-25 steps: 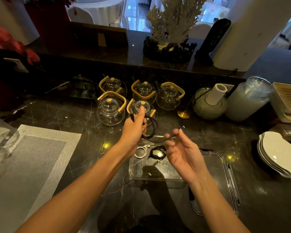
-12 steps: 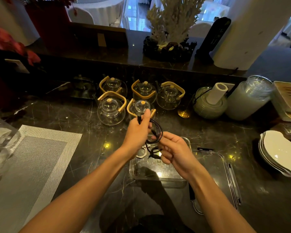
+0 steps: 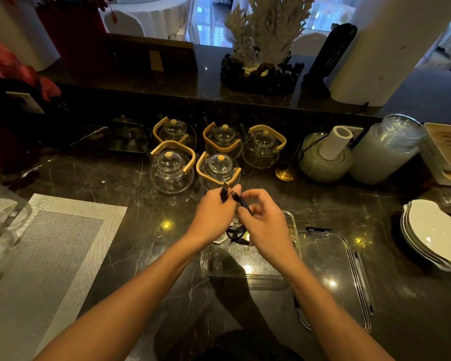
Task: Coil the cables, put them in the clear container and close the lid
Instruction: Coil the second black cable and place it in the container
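A black cable (image 3: 242, 203) is held in a small coil above the far end of the clear container (image 3: 248, 281). My left hand (image 3: 214, 212) pinches the coil with both plug ends sticking up past the thumb. My right hand (image 3: 264, 221) is closed around the coil's right side. Inside the container, beneath the hands, lie another coiled black cable (image 3: 236, 234) and a white cable (image 3: 220, 240), both mostly hidden. The clear lid (image 3: 333, 272) lies flat on the counter just right of the container.
Several glass teapots (image 3: 171, 168) with wooden handles stand just beyond the hands. A grey placemat (image 3: 50, 251) lies at the left, stacked white plates (image 3: 432, 233) at the right, and jars (image 3: 385, 149) at the back right on the dark marble counter.
My right hand, open and apart a second ago, has come in to the coil and closed on it. The coil has tightened and both hands sit together over the container.
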The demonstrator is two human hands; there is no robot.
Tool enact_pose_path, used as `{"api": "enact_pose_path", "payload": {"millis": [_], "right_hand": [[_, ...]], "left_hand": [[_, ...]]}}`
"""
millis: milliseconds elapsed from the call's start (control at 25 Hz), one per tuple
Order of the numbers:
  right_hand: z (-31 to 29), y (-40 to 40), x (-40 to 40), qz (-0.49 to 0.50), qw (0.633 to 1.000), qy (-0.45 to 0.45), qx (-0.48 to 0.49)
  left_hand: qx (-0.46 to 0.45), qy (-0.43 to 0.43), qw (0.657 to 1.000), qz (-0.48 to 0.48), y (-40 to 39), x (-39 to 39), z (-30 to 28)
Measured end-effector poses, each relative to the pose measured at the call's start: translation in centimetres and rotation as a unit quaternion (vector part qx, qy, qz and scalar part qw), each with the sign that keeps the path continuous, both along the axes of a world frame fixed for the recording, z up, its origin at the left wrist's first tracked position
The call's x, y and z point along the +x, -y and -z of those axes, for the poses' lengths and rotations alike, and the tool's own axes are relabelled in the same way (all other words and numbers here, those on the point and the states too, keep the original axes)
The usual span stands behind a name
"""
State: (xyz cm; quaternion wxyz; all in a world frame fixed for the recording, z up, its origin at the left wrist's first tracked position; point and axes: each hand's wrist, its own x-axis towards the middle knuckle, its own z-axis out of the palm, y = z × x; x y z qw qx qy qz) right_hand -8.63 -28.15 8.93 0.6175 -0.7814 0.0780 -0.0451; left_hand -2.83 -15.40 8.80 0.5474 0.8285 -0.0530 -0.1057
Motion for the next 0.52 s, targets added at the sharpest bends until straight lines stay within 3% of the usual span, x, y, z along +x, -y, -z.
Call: {"api": "enact_pose_path", "payload": {"millis": [120,200,320,520], "right_hand": [[0.6,-0.1,-0.1,0.036,0.995,0.063,-0.062],[-0.1,0.3,0.4,0.052,0.997,0.045,0.037],[-1.7,1.6,0.5,0.039,0.970,-0.003,0.240],[-0.5,2.2,0.6,0.094,0.932,-0.122,0.327]], "left_hand": [[-0.008,-0.013,1.000,0.010,-0.2,-0.2,0.2],[-0.018,-0.023,0.999,0.019,-0.3,-0.5,0.5],[-0.073,-0.059,0.996,-0.001,-0.8,-0.6,0.7],[-0.107,0.003,0.994,0.025,-0.4,-0.3,-1.0]]}}
